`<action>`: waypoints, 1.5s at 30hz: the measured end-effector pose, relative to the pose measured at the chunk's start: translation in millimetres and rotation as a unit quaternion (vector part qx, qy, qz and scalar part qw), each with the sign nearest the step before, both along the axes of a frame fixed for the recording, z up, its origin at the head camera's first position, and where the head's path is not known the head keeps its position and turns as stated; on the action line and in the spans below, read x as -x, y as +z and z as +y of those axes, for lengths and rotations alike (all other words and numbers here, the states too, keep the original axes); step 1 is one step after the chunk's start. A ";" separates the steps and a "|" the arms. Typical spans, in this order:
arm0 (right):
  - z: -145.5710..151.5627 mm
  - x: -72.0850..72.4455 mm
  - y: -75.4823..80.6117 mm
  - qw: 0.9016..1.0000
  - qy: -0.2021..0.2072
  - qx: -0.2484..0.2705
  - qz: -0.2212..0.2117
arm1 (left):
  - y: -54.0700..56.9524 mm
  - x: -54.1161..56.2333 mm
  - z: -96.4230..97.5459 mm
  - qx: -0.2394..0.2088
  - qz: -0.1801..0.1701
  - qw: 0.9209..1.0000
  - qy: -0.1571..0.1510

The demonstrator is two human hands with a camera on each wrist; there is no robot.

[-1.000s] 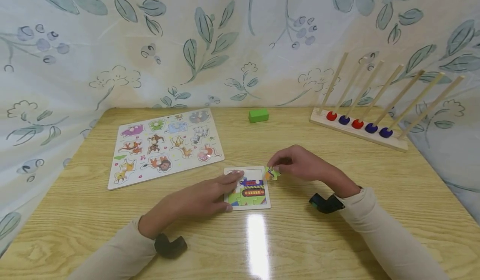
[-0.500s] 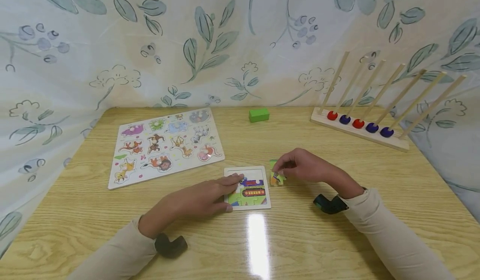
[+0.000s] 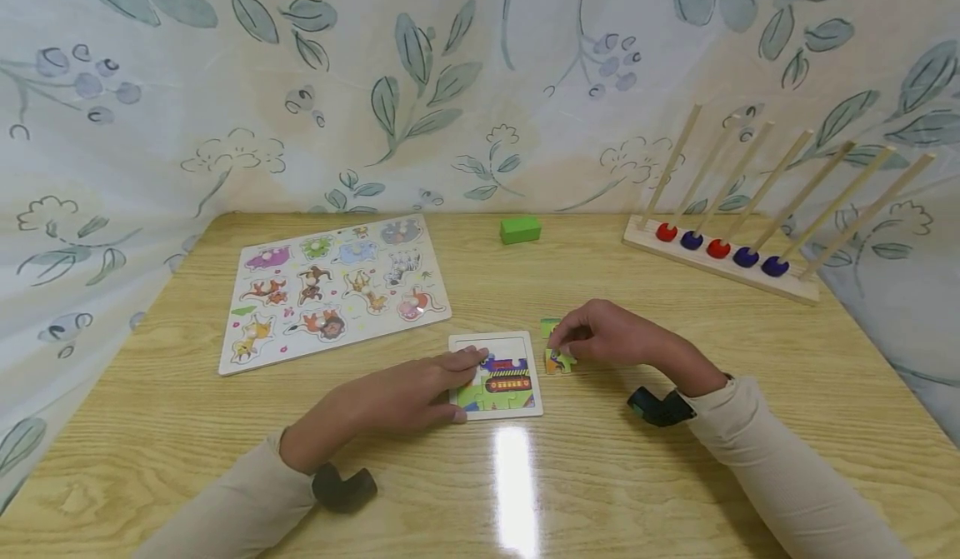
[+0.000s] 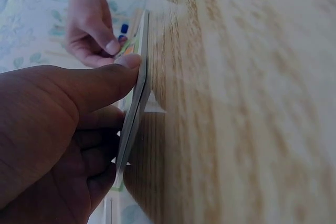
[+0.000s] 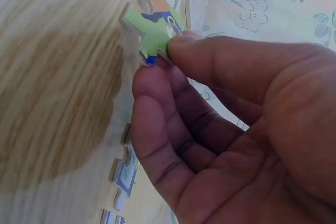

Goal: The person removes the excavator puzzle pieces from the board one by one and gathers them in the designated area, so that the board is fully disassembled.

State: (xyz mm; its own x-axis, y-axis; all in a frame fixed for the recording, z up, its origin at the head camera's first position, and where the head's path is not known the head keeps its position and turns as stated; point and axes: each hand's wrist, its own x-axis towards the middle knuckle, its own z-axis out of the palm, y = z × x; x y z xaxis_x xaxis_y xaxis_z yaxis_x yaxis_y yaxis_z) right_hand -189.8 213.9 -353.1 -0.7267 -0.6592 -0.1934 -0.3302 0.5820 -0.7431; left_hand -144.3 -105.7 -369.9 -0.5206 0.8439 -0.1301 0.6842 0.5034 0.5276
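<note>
A small square jigsaw puzzle in a white frame lies on the table, with a picture of a red and blue vehicle partly filled in. My left hand holds the frame's left side, its thumb at the near corner and its fingers reaching over the top. Just right of the frame, my right hand pinches a green and orange puzzle piece between thumb and fingers. Another green piece shows behind that hand. Loose puzzle pieces lie below the fingers in the right wrist view.
An animal peg puzzle board lies at the back left. A green block sits near the patterned cloth at the table's far edge. At the back right stands a wooden peg rack with red and blue beads.
My right hand has moved a little to the right, away from the frame, carrying the piece and uncovering another green piece behind it. The left hand has stayed in place.
</note>
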 end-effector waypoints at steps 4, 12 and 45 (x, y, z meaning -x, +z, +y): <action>0.1 0.0 -1.4 1.000 -0.004 -0.005 0.002 | -0.7 0.5 0.1 0.005 0.016 1.000 -0.005; -0.7 -0.6 -1.1 1.000 -0.010 -0.010 0.011 | 0.7 -0.9 -0.5 0.012 0.008 1.000 0.000; -30.4 -2.7 2.4 0.998 0.008 0.015 0.062 | 2.4 0.2 -0.5 0.005 0.002 1.000 0.020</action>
